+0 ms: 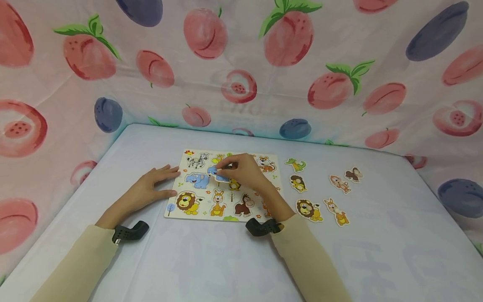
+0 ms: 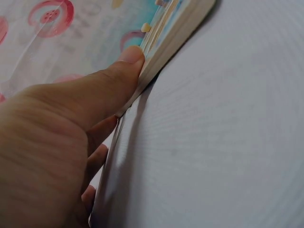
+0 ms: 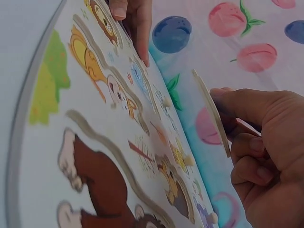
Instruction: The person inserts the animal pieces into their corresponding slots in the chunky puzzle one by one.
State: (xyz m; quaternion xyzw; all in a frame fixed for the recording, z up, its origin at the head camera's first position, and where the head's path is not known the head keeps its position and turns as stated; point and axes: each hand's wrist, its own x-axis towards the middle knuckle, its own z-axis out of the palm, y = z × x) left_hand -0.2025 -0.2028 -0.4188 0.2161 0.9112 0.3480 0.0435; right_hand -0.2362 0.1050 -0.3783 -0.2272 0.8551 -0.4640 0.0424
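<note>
backdrop cloth (image 1: 275, 79): faint lettering (image 1: 247, 108), illegible | tabletop (image 1: 241, 274): large pale marks (image 1: 365, 265), unreadable

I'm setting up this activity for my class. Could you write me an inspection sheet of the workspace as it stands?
Surface: pale tabletop, with faint marks showing.
Job's things: puzzle board; elephant piece, held above it; loose pieces to its right: crocodile, hedgehog, lion, kangaroo, monkey, brown animal.
Clutter: nothing seen.
Left hand: touches the board's left edge.
Right hand: pinches the elephant piece.
Cables: nothing seen; each wrist wears a black device.
Surroundings: fruit-print cloth behind the table and at both sides.
</note>
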